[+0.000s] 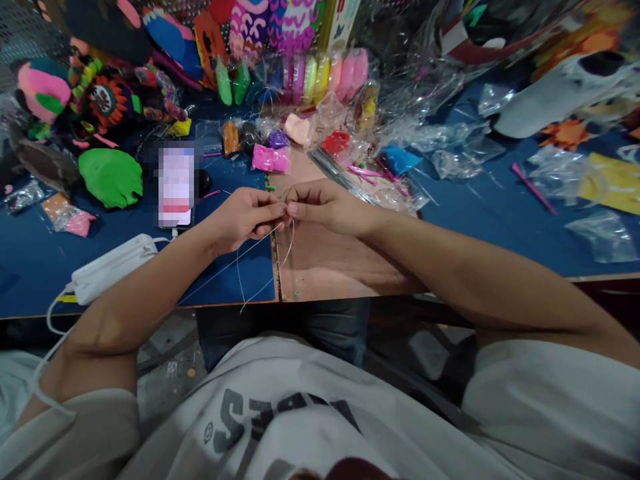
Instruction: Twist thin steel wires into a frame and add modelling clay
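Centre frame, left hand [245, 215] and right hand [333, 208] meet, fingers closed, pinching thin strand [250, 249]; next move probably wants light, steady tension.

Thin, pale thread [291, 247] hangs in loose curves below the fingers [270, 213].

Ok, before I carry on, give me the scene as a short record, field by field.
left hand: fingers pinched on a thin pale strand
right hand: fingertips meeting the left's, pinched at the strand
strand: loops below both hands
work surface: bare wooden board beside blue surface
left side: lit phone, white device with cable, flat green piece
beyond hands: pink packet, bundle of thin rods
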`<state>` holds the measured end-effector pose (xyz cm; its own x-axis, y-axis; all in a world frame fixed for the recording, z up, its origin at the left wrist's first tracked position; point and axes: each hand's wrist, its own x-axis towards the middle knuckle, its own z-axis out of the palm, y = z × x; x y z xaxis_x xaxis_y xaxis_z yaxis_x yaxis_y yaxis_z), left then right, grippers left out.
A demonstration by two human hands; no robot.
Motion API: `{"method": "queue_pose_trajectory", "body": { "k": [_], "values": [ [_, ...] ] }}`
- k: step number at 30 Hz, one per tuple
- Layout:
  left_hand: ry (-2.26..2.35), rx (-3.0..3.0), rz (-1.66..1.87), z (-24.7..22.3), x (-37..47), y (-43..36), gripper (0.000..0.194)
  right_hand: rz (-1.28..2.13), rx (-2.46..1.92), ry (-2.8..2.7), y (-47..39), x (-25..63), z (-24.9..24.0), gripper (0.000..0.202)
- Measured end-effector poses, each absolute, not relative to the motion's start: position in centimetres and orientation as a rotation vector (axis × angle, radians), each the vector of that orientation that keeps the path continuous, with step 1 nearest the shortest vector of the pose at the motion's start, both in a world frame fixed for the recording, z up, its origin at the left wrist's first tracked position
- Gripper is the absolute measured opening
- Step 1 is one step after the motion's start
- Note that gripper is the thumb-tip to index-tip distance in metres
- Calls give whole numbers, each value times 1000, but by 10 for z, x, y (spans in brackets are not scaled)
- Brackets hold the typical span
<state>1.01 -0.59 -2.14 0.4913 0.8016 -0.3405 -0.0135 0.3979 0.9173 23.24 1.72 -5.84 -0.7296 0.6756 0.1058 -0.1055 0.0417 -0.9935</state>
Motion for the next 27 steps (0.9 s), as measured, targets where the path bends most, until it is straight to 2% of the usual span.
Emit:
{"method": "queue_pose_trajectory", "body": {
  "k": [11, 16, 20, 27],
  "values": [
    [909, 1018, 466, -13, 7, -7, 14, 1791, -619, -1870, 18, 238, -51, 54],
    [979, 1061, 601, -22, 13, -9, 25, 1620, -658, -1778, 14, 231, -54, 53],
    [986, 1024, 552, -25, 14, -10, 34, 1581, -669, -1734, 10, 226, -58, 56],
    [951, 941, 521, -22, 14, -9, 39, 1541, -698, -1708, 8, 221, -66, 58]
  ]
}}
